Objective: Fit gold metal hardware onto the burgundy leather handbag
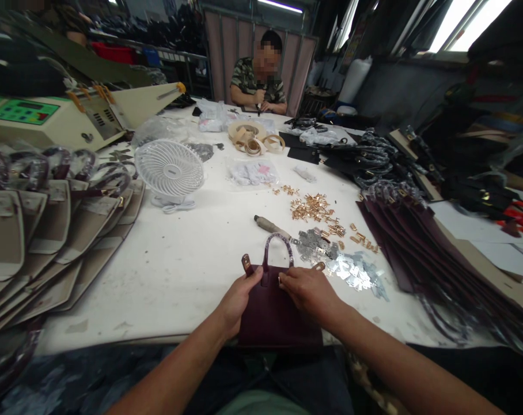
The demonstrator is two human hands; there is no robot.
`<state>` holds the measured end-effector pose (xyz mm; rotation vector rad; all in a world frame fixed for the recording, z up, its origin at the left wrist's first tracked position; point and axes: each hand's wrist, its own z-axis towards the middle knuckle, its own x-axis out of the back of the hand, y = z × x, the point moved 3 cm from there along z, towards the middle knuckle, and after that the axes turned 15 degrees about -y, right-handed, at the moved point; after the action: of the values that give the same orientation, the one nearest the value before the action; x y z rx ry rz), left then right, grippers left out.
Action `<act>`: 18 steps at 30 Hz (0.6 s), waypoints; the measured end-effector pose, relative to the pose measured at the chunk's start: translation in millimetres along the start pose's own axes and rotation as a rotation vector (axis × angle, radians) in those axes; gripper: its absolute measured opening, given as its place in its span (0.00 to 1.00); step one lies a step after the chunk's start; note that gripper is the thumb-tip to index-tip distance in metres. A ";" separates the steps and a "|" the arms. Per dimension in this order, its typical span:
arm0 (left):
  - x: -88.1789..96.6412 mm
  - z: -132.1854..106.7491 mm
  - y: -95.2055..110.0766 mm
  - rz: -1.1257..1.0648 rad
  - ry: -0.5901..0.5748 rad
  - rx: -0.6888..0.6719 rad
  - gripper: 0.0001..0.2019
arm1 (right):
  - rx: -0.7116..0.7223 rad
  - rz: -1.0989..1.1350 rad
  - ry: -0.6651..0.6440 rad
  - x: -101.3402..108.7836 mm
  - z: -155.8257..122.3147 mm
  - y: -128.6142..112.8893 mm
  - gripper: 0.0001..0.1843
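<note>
A dark burgundy handbag panel (279,323) with a plastic-wrapped handle (279,237) lies at the table's near edge, in front of my body. My left hand (238,302) grips its upper left edge, thumb on the front, beside a strap end with metal fittings (246,264). At the upper right, my right hand (307,288) has its fingers bent together over the panel, close to the handle's base. A small shiny bit shows at those fingertips; what they pinch is mostly hidden. Another strap tip (319,266) sticks out behind the right hand.
Gold clasps (313,207), grey metal plates (315,245) and silver plates (356,271) lie beyond my right hand, near a screwdriver-like tool (270,226). Burgundy panels (400,242) are stacked right, beige-lined panels (49,248) left. A white fan (170,168) stands left; a co-worker (261,80) sits opposite.
</note>
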<state>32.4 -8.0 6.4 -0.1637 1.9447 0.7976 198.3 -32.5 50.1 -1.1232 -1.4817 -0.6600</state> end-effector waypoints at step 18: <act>5.1 0.2 -3.8 0.091 0.027 -0.058 0.20 | -0.033 -0.126 -0.029 -5.5 4.2 -15.8 0.10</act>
<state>31.6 -9.8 0.3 -0.1216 1.9665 0.9167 181.9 -36.6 46.6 -1.0746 -1.5816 -0.7603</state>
